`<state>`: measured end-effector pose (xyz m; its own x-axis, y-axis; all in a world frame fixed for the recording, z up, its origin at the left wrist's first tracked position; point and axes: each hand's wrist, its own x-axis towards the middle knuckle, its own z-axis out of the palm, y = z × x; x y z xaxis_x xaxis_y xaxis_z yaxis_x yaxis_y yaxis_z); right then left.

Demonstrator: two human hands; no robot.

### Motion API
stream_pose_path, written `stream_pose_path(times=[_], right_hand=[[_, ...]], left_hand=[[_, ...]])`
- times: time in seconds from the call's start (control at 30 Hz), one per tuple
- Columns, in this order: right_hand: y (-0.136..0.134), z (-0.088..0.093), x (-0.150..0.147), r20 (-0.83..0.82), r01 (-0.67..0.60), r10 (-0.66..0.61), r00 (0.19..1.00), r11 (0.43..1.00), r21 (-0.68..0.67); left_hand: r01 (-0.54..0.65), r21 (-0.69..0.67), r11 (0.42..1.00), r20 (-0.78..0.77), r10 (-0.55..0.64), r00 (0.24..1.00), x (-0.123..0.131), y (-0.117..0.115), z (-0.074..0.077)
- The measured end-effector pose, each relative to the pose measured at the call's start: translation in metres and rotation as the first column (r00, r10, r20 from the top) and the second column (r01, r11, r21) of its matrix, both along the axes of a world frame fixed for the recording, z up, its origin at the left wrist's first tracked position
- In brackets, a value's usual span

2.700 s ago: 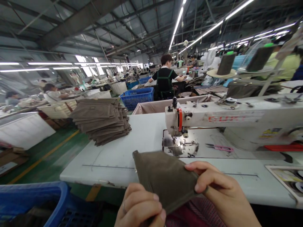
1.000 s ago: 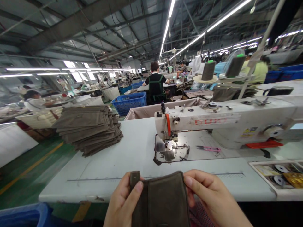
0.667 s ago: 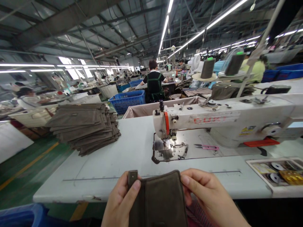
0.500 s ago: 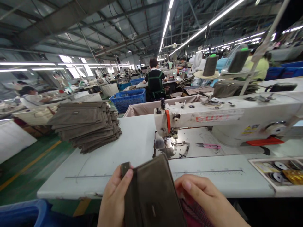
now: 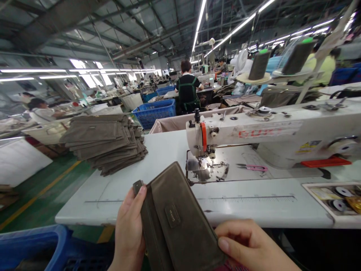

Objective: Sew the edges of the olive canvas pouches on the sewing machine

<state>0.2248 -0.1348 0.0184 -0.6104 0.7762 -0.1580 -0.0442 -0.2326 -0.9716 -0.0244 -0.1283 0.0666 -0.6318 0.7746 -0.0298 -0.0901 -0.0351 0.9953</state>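
Between my two hands is a dark olive-brown fabric pouch (image 5: pixel 187 205) with a flap and a small stitched label patch (image 5: pixel 172 215). My left hand (image 5: pixel 130 222) is closed on its left edge, the thumb lying near a small tab at the top corner. At the lower right corner, my right hand (image 5: pixel 245 241) pinches the pouch's edge between thumb and fingers. The pouch is tilted and held above the front of the table, in front of the sewing machine (image 5: pixel 201 139). Its lower end runs out of the picture.
A pile of matching brown pieces (image 5: pixel 105 139) lies on the table's left. Pink thread snips (image 5: pixel 252 167) rest on the machine bed. At right sits a tray of bobbins (image 5: pixel 332 199). A blue basket (image 5: pixel 59 241) stands at lower left, and a co-worker (image 5: pixel 187 88) sits ahead.
The pouch has risen and moved left, showing more of its front and the label patch. My right hand has shifted down to its lower corner. The view has turned slightly.
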Motion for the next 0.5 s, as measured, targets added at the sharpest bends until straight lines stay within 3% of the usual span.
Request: stream_pose_path(times=[0.27,0.37,0.43,0.5], right_hand=[[-0.005,0.000,0.001,-0.075,-0.016,0.010,0.997,0.997,-0.074],[-0.003,0.007,-0.001,0.000,-0.025,0.025,1.000,1.000,-0.010],[0.002,0.011,0.000,0.117,-0.044,0.035,0.993,0.995,0.084],[0.011,0.009,0.008,0.242,-0.054,0.004,0.970,0.978,0.201]], left_hand=[[-0.049,-0.019,0.999,-0.023,0.049,0.999,0.004,-0.001,-0.002],[0.026,-0.023,0.999,0.009,-0.026,1.000,0.000,0.001,-0.001],[0.044,-0.021,0.999,-0.037,-0.045,0.998,-0.023,0.002,-0.003],[-0.054,-0.015,0.998,-0.129,0.052,0.990,-0.068,-0.004,-0.004]])
